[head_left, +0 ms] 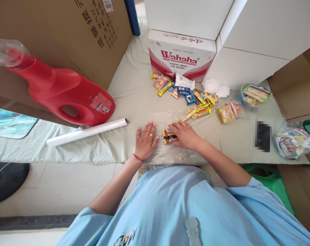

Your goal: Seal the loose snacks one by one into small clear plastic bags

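My left hand [146, 140] lies flat with fingers stretched out on a clear plastic sheet [160, 155] spread over the table cover. A ring is on one finger and a red string circles the wrist. To its right, my right hand [187, 136] rests over a small brown and yellow snack packet [170, 136], its fingertips on the packet's right part. The fingers are extended, and the palm side is hidden. Just beyond my right hand, several yellow snack bars [198, 112] lie on the cover, with a pile of mixed wrapped snacks [184, 91] behind them.
A white and red Wahaba-style carton [180, 56] stands behind the snacks. At left are a big red detergent bottle [70, 92], a white roll [86, 132] and a cardboard box [67, 30]. On the right sit wrapped cakes [225, 114], a snack tub [256, 94] and a bagged container [289, 143].
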{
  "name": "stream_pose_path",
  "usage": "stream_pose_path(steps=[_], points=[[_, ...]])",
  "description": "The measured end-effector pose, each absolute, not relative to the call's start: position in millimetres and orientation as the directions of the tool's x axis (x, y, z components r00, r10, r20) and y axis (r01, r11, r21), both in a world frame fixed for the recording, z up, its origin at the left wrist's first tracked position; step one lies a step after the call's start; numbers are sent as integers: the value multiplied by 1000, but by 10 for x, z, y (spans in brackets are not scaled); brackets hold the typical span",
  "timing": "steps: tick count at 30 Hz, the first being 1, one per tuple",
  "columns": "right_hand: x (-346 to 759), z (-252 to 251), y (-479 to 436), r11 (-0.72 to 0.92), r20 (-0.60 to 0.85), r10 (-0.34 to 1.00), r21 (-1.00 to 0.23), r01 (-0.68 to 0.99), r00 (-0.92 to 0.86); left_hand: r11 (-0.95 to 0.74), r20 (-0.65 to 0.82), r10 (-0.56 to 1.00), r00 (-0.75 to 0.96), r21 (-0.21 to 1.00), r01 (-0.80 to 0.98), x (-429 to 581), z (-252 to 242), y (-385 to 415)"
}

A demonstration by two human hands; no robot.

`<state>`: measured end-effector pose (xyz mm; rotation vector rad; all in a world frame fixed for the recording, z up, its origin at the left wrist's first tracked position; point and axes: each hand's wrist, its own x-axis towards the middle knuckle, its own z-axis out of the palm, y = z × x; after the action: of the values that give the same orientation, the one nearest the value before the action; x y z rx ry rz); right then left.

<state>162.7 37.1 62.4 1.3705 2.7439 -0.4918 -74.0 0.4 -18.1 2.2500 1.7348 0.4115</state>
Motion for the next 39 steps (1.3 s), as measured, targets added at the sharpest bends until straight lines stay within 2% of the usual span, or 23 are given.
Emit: stream_pose_path(steps=[3,6,8,10,13,15,18,21,25,27,30,33,36,38,39], points=[[2034,747,209,538,-71,789,-402,741,-611,-370,147,929,341,442,817,-941,-67,-174],[2492,678,-83,514,-65,754,-561,649,-653,-584,164,786,596,513,630,-1161,8,-436],[2715,484,-319,486,-75,754,-605,631,-653,-641,132,708,693,531,554,-1261,-8,-597],[2832,243,-530,446,-64,796,-611,654,-602,-651,111,687,718,531,542,-1300,-70,-710],[2851,1,-688,395,-3,863,-619,679,-505,-588,130,757,641,563,581,-1274,-161,-758],[2825,10,-647,395,32,868,-651,649,-496,-511,141,815,562,633,582,-1245,-166,-714],[2810,241,-399,395,2,831,-707,587,-556,-385,122,883,454,743,548,-1245,-77,-552],[2811,503,-31,385,-32,812,-721,576,-583,-259,68,939,337,785,563,-1276,44,-301],[2750,543,470,366,-13,837,-731,576,-547,-140,7,979,202,747,650,-1248,99,58],[2693,471,653,338,-50,856,-699,631,-514,-91,-24,988,153,710,698,-1192,74,179],[2578,423,762,340,-127,878,-513,788,-461,7,-71,996,55,677,736,-1090,10,252],[2386,502,687,378,-19,913,-336,863,-407,91,-89,995,-42,670,737,-1012,-50,271],[2110,556,561,526,84,837,-391,755,-540,118,-105,992,-64,659,743,-983,-80,320],[1924,506,519,603,64,750,-475,641,-659,116,-62,993,-99,646,755,-981,-62,346],[1845,460,516,611,44,721,-509,606,-691,105,6,990,-141,637,764,-978,-36,342]])
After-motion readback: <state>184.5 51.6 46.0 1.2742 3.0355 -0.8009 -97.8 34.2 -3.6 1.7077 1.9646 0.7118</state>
